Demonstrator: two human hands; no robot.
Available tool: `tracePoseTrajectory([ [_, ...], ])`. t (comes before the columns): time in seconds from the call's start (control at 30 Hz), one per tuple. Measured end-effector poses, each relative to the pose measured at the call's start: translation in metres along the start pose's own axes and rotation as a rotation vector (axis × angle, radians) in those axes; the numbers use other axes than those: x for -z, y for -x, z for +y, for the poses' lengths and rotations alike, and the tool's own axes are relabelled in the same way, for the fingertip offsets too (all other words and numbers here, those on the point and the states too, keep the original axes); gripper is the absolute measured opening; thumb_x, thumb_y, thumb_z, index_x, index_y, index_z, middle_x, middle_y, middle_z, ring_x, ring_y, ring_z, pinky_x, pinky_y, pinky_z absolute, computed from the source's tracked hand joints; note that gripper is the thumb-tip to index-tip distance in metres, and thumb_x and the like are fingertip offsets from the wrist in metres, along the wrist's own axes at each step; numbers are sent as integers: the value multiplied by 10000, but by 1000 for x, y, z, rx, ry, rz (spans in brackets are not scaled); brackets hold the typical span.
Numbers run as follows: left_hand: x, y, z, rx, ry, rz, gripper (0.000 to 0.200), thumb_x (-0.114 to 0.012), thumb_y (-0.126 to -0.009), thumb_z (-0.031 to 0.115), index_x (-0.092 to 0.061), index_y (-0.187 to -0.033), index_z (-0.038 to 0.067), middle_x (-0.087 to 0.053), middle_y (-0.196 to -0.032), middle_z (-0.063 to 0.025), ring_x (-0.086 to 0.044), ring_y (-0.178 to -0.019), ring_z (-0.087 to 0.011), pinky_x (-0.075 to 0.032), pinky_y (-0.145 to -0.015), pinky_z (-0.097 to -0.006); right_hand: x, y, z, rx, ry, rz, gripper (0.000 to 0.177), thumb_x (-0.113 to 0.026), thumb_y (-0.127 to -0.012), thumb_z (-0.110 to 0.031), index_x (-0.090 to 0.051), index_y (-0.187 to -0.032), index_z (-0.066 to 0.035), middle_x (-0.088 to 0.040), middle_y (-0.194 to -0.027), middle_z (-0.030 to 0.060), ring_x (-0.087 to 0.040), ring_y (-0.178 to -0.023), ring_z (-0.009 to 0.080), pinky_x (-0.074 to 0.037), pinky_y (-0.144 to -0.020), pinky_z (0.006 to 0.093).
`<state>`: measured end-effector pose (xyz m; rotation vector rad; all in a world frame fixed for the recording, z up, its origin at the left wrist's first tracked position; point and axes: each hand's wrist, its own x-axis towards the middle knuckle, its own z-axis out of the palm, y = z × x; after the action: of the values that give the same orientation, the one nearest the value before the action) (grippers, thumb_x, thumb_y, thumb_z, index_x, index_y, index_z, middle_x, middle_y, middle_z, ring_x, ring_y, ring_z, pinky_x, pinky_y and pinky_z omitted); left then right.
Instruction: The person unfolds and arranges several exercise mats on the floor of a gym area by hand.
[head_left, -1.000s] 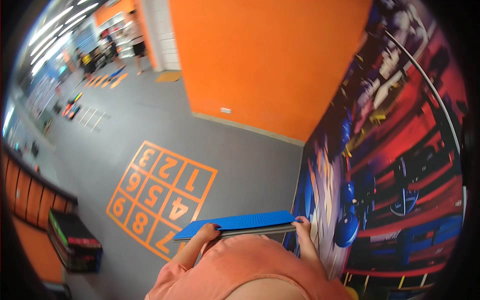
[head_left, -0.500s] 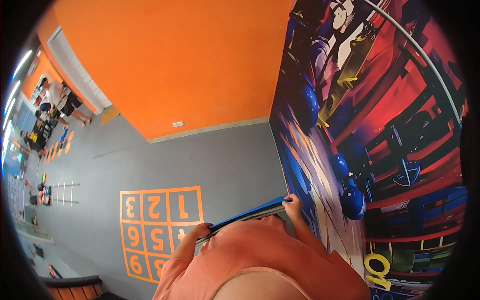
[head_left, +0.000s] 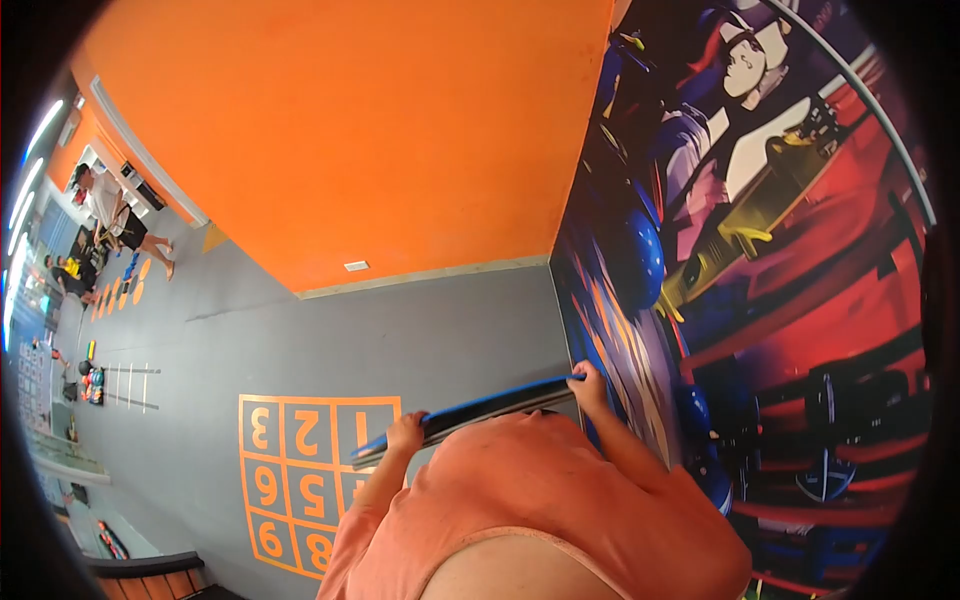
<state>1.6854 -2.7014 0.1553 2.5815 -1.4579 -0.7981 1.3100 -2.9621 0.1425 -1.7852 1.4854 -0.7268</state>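
A long, flat, blue-edged panel [head_left: 480, 411] with dark and grey layers below the blue is held across the front of my orange shirt, seen nearly edge-on. It may be a folded mat, but its kind does not show clearly. My left hand [head_left: 406, 431] is closed around it near its left end, which sticks out past the fingers. At the right end my right hand [head_left: 588, 386] grips the corner, higher than the left. My shirt hides part of the panel's lower side.
Orange numbered squares [head_left: 290, 480] mark the grey floor [head_left: 450, 330] ahead on the left. An orange wall [head_left: 350, 130] meets a painted mural wall [head_left: 800, 250] close by on my right. Far left are a person [head_left: 120, 215], floor discs [head_left: 125, 285] and a floor ladder [head_left: 132, 385].
The panel's left end now sticks out further beyond my left hand, and its right end sits slightly higher. My view has shifted a little. The distant person in white has changed stance.
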Motion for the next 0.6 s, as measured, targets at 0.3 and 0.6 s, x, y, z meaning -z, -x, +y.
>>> tracePoseTrajectory([
  [0.3,294,-147,125,-311,-315,879,245,-551,-915,114,-708,-1067,225,-710,-897,-48,-691,-819,-285,-512,-748,-427,78,-258,-190,392,-263,188,245,-791,-788,-72,-573,-899,-78,-581,-786,14,-555,-790,128,-477,-745,315],
  [0.6,534,-51,220,-341,-457,1292,277,-567,-894,60,-691,-1121,157,-711,-964,-109,-686,-869,-352,-543,-775,-452,242,-321,-433,902,-290,770,265,-851,-811,-173,-643,-918,-46,-633,-758,9,-554,-677,103,-475,-648,281],
])
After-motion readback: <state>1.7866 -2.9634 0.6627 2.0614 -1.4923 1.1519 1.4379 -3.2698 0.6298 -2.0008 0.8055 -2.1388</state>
